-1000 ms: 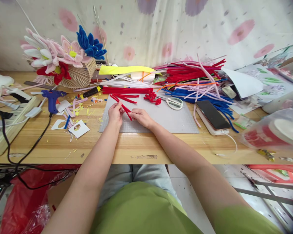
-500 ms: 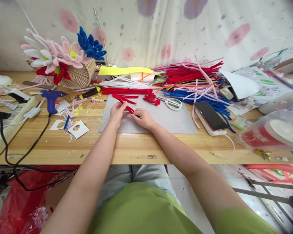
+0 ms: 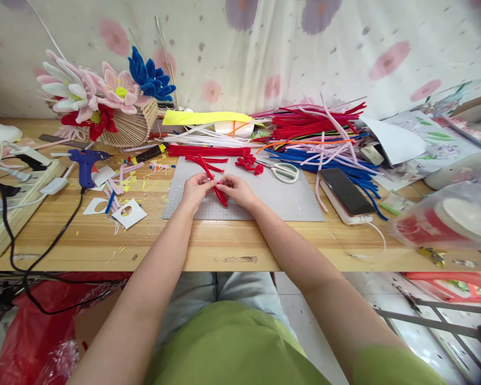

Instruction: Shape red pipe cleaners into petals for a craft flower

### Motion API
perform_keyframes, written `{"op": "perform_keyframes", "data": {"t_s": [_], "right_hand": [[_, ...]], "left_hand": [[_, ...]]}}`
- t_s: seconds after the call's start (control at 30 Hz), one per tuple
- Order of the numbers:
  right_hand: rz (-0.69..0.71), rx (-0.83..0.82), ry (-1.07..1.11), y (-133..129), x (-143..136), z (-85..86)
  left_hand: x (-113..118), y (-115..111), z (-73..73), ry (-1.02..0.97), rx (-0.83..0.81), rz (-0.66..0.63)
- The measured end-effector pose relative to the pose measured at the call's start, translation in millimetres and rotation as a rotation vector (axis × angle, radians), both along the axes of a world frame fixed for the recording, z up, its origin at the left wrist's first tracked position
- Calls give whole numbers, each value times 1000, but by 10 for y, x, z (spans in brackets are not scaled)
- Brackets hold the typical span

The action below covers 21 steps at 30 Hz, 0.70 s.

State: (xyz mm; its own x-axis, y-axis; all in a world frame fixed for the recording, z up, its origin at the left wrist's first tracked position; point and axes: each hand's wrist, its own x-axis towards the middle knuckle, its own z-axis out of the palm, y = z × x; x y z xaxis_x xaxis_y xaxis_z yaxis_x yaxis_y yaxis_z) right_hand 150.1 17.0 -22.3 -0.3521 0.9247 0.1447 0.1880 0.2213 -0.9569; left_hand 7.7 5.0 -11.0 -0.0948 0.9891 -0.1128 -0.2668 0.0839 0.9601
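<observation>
My left hand (image 3: 198,191) and my right hand (image 3: 235,191) meet above the grey cutting mat (image 3: 264,200). Both pinch a small bunch of red pipe cleaners (image 3: 221,197) near its middle; one end points up and away, the other down toward me. How many stems are in the bunch I cannot tell. Just beyond my fingers, short red pipe cleaners (image 3: 216,160) lie on the mat. To the right of these are a curled red pipe-cleaner piece (image 3: 248,161) and scissors (image 3: 285,172) with pale green handles.
Piles of red pipe cleaners (image 3: 304,125) and blue pipe cleaners (image 3: 336,166) lie at the back right, near a phone (image 3: 347,191). A blue glue gun (image 3: 85,166) and paper scraps (image 3: 129,213) sit left, below fuzzy flowers (image 3: 120,91). A bagged cup (image 3: 444,216) stands right.
The red bunch has turned steeper, and its lower end now shows below my fingers. My fingertips have come together around its middle.
</observation>
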Motion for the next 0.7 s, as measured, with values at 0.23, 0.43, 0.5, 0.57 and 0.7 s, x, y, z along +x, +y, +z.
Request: {"op": "perform_keyframes", "data": {"t_s": [0.23, 0.43, 0.5, 0.57, 0.7], "right_hand": [[133, -315, 244, -88, -3, 114], [80, -245, 205, -98, -35, 112], [80, -227, 217, -91, -42, 97], [82, -223, 229, -88, -40, 91], [80, -230, 225, -94, -29, 107]], "left_hand": [[-15, -17, 49, -76, 61, 14], [31, -29, 40, -53, -9, 55], [37, -32, 40, -53, -38, 50], [36, -34, 47, -60, -54, 50], [37, -29, 62, -62, -54, 65]]}}
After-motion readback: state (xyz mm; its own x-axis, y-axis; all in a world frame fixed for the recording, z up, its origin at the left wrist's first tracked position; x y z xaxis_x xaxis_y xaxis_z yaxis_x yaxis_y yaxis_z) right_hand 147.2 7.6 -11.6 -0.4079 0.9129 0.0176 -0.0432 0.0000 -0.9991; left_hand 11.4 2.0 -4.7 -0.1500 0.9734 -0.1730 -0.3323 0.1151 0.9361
